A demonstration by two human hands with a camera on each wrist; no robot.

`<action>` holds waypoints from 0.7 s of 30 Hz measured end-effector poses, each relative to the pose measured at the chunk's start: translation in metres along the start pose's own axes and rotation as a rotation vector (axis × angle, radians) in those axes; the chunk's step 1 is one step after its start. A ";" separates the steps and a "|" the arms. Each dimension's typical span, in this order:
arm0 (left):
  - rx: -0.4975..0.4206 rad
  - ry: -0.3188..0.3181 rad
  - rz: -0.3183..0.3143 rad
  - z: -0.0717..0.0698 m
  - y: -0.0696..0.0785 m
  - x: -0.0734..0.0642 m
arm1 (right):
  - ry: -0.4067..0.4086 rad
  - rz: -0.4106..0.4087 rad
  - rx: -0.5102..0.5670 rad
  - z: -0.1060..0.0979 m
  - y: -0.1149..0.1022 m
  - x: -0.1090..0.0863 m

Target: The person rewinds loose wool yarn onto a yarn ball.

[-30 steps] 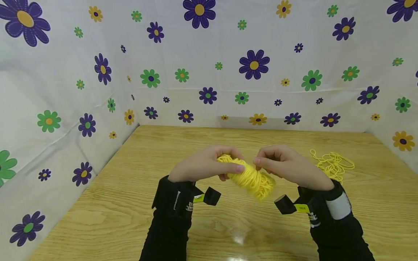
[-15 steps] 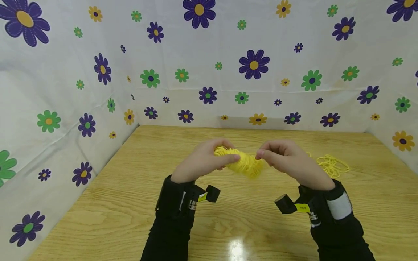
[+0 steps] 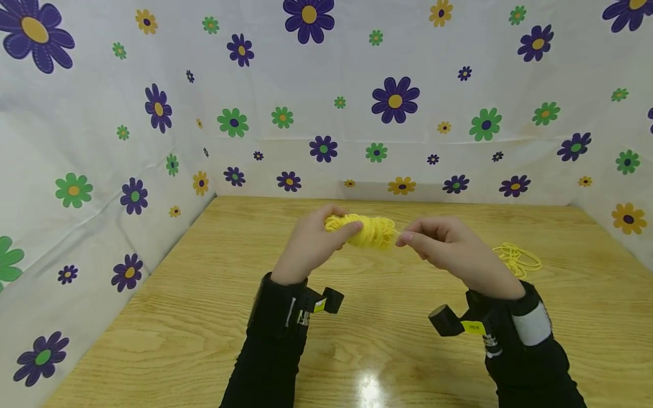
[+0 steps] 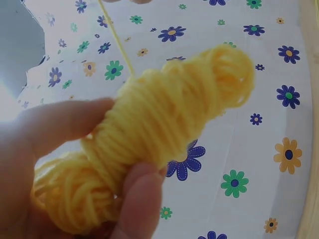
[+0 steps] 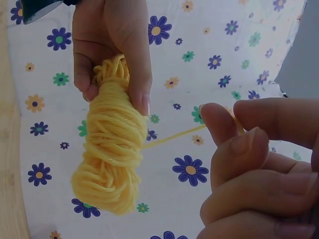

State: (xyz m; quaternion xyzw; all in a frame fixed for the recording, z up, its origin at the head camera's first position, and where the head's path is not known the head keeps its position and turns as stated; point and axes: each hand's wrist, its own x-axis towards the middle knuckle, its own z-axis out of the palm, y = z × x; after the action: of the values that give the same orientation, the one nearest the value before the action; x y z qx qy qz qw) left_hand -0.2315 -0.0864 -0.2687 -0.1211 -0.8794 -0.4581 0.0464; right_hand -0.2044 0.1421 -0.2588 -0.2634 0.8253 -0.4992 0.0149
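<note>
A skein of yellow yarn point(image 3: 374, 231), wound round its middle with looped ends, is held above the table by my left hand point(image 3: 313, 241). The left wrist view shows the thumb and a finger gripping the skein point(image 4: 159, 114) near one end. To its right, my right hand point(image 3: 449, 249) pinches a single yarn strand point(image 5: 174, 135) between thumb and fingers. That strand runs taut from the wound middle of the skein to the right fingertips, a short span. The right hand's other fingers point(image 5: 259, 199) are curled in.
Loose loops of yellow yarn point(image 3: 517, 259) lie on the wooden table point(image 3: 204, 317) at the right, partly behind the right wrist. A white flower-print cloth point(image 3: 285, 68) stands behind the table and at its sides. Each wrist carries a black camera mount point(image 3: 446, 320).
The left hand has risen and drawn slightly left, tipping the skein from slanted to nearly level. The strand to the right hand now shows. The loose loops on the table have shrunk somewhat.
</note>
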 end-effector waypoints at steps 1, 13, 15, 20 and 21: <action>-0.022 0.024 -0.009 0.000 0.000 0.001 | 0.002 -0.001 0.001 0.000 0.000 0.000; -0.443 0.223 -0.021 0.000 -0.001 0.006 | -0.042 -0.074 0.007 0.007 -0.001 0.001; -0.515 0.234 -0.006 -0.001 0.000 0.006 | -0.068 -0.089 0.004 0.008 -0.001 0.002; -0.686 0.199 0.030 -0.003 0.003 0.005 | -0.136 -0.087 0.015 0.010 -0.001 0.003; -0.720 0.180 0.037 -0.004 0.003 0.004 | -0.146 -0.085 0.018 0.011 0.000 0.003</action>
State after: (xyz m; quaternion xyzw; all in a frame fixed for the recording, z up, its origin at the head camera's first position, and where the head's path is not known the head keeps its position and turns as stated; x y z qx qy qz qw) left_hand -0.2350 -0.0867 -0.2630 -0.1048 -0.6520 -0.7459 0.0864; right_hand -0.2042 0.1316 -0.2630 -0.3337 0.8055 -0.4864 0.0561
